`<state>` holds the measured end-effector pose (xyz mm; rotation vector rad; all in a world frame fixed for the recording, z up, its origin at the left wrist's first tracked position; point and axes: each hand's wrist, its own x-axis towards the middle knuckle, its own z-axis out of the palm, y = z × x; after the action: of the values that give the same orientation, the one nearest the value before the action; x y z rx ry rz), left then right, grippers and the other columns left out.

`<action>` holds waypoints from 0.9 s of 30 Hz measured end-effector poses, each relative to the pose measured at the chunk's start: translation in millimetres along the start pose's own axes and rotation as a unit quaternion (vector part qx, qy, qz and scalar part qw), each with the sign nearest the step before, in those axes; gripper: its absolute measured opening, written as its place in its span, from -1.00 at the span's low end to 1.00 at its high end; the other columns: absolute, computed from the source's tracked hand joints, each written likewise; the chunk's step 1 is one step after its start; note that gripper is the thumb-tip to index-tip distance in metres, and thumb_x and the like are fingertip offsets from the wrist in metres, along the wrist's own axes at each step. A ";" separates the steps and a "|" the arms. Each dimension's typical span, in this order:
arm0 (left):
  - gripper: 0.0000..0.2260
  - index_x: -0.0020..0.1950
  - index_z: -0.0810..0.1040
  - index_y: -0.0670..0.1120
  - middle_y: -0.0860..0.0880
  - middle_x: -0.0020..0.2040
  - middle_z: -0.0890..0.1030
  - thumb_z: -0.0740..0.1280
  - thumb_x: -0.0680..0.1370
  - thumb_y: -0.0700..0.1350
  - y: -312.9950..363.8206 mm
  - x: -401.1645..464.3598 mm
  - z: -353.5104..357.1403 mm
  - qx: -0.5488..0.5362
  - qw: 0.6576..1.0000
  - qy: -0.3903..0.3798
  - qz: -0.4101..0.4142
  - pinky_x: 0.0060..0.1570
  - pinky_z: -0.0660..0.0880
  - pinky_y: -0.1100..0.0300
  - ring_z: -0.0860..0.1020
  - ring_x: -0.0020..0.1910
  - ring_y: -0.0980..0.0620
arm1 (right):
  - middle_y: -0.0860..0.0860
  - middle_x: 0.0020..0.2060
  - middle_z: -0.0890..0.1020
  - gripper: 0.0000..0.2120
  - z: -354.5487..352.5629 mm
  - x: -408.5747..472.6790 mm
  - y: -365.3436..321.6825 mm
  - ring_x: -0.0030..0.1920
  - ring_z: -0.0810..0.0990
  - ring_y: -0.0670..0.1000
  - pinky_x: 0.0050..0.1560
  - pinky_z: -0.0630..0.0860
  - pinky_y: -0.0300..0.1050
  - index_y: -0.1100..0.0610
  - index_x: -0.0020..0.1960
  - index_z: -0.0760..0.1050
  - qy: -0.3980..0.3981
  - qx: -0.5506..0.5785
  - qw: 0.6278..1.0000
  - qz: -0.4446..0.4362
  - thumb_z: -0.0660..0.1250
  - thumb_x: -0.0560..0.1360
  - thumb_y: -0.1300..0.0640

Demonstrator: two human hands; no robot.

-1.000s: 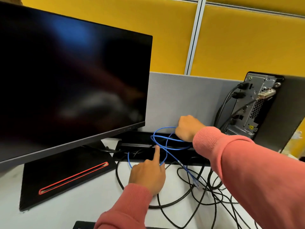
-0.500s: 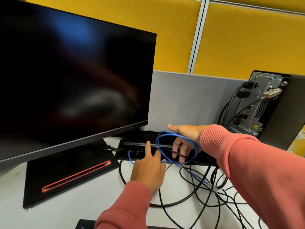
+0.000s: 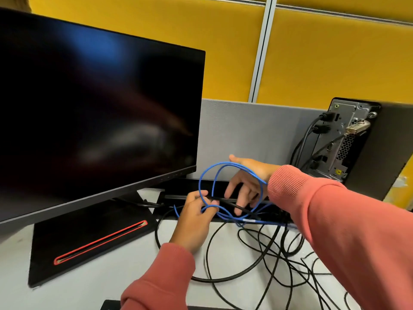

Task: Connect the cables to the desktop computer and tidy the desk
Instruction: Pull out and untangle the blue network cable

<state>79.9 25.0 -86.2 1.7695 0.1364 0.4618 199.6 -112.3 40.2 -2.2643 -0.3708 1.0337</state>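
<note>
Since a second ago the blue cable (image 3: 225, 170) has been lifted into bigger loops behind the desk, near the monitor (image 3: 98, 121). It is draped over the right hand (image 3: 248, 175), whose fingers are spread straight. It is pinched by the curled fingers of the left hand (image 3: 196, 217), so the coiling looks nearly done.

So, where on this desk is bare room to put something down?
Bare desk lies in front of the monitor base, left of the left hand. Right of that hand, black cables crowd the surface up to the computer.
</note>
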 end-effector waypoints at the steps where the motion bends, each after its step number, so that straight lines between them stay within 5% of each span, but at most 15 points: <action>1: -0.84 -0.16 0.62 -0.03 0.16 0.26 0.48 0.37 0.62 -0.14 0.7 -0.8 -1.2 0.024 0.999 0.027 0.011 0.12 0.46 0.32 0.53 0.13 0.28 | 0.33 -0.11 0.70 -0.09 1.9 -4.0 -5.5 -0.20 0.70 0.16 -0.04 0.42 -0.03 0.25 0.19 0.54 0.061 0.020 0.998 -0.013 -0.26 0.56 -0.45; 4: -0.80 -0.27 0.61 -0.08 0.16 0.12 0.54 0.38 0.56 -0.20 2.3 -4.1 -3.5 0.109 0.989 0.094 0.019 0.04 0.56 0.06 0.59 -0.04 0.14 | 0.19 -0.15 0.72 -0.39 2.2 -10.9 -21.2 -0.15 0.70 0.16 -0.10 0.50 -0.05 0.18 0.04 0.62 0.286 -0.009 0.947 -0.147 -0.02 0.64 -0.26; 6: -0.81 -0.27 0.61 -0.08 0.16 0.06 0.54 0.38 0.55 -0.16 4.6 -6.9 -3.2 0.156 0.981 0.117 0.013 -0.06 0.55 0.09 0.58 -0.13 0.11 | 0.10 -0.17 0.70 -0.60 -1.3 -20.5 -27.3 -0.09 0.66 0.14 0.02 0.56 0.03 0.16 -0.04 0.60 0.412 -0.022 0.864 -0.288 0.18 0.59 -0.14; 9: -0.80 -0.28 0.58 -0.09 0.18 0.03 0.54 0.38 0.55 -0.13 7.4 -10.0 -0.6 0.179 0.976 0.122 0.010 -0.20 0.50 0.16 0.57 -0.21 0.12 | 0.00 -0.27 0.59 -0.87 7.2 -57.3 -34.2 -0.24 0.52 -0.01 -0.20 0.43 -0.11 0.13 -0.14 0.54 0.485 -0.106 0.736 -0.461 0.34 0.51 0.07; 11: -0.76 -0.35 0.55 -0.10 0.19 0.03 0.54 0.40 0.54 -0.16 7.4 -10.3 -0.6 0.171 0.977 0.128 0.006 -0.24 0.43 0.23 0.57 -0.22 0.12 | -0.02 -0.35 0.59 -0.86 20.1 -70.0 -33.2 -0.30 0.52 -0.02 -0.25 0.42 -0.12 0.11 -0.21 0.57 0.384 -0.260 0.778 -0.423 0.40 0.46 0.06; 13: -0.71 -0.41 0.53 -0.09 0.19 0.06 0.54 0.42 0.51 -0.17 6.6 -10.2 -2.5 0.171 0.976 0.135 0.008 -0.22 0.42 0.22 0.58 -0.17 0.12 | -0.05 -0.33 0.64 -0.80 37.5 -64.3 -21.4 -0.24 0.59 -0.02 -0.16 0.55 -0.09 0.06 -0.25 0.59 0.219 -0.410 0.847 -0.259 0.44 0.42 -0.06; 15: -0.69 -0.46 0.52 -0.03 0.22 0.09 0.53 0.44 0.48 -0.15 3.9 -9.8 -5.1 0.188 0.973 0.137 0.009 -0.14 0.45 0.16 0.58 -0.07 0.04 | -0.03 -0.25 0.66 -0.80 51.3 -51.2 -6.1 -0.16 0.61 0.02 -0.03 0.60 0.01 0.00 -0.32 0.54 0.123 -0.471 0.854 -0.182 0.42 0.42 -0.05; 19: -0.78 -0.35 0.52 0.07 0.26 0.20 0.46 0.46 0.47 -0.09 2.8 -11.9 -14.0 0.245 0.960 0.134 -0.010 0.05 0.23 0.27 0.49 0.10 0.03 | 0.05 -0.15 0.60 -0.82 47.0 -47.3 -2.4 -0.11 0.56 0.10 -0.02 0.54 0.05 0.03 -0.28 0.43 0.194 -0.431 0.852 -0.227 0.27 0.49 0.03; 22: -0.85 -0.15 0.51 0.10 0.25 0.21 0.37 0.44 0.48 -0.11 4.7 -15.1 -23.1 0.300 0.944 0.135 -0.007 0.40 0.23 0.05 0.41 -0.13 0.29 | 0.00 -0.20 0.47 -0.80 32.5 -46.2 -1.8 -0.15 0.48 0.14 -0.13 0.41 -0.02 0.07 -0.22 0.28 0.315 -0.415 0.821 -0.233 0.15 0.57 0.06; 24: -0.84 -0.08 0.52 0.10 0.24 0.14 0.42 0.42 0.48 -0.15 7.6 -16.5 -31.0 0.301 0.943 0.139 0.000 0.29 0.35 0.07 0.45 -0.09 0.23 | 0.02 -0.16 0.42 -0.84 32.3 -42.5 -2.1 -0.15 0.43 0.14 -0.13 0.36 -0.02 0.09 -0.14 0.27 0.342 -0.433 0.807 -0.211 0.13 0.61 0.09; 27: -0.71 0.09 0.58 0.11 0.14 0.04 0.61 0.41 0.46 -0.21 15.8 -16.7 -47.4 0.305 0.939 0.156 0.014 0.00 0.47 0.10 0.59 0.03 -0.12 | 0.07 -0.13 0.51 -0.89 33.3 -41.8 -10.1 -0.16 0.47 0.17 -0.15 0.42 -0.02 0.14 -0.08 0.35 0.323 -0.444 0.813 -0.196 0.14 0.61 0.15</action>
<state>44.3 58.5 -66.5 2.2913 0.5261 0.7809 147.1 -110.7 54.1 -2.9403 -1.1247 -0.2567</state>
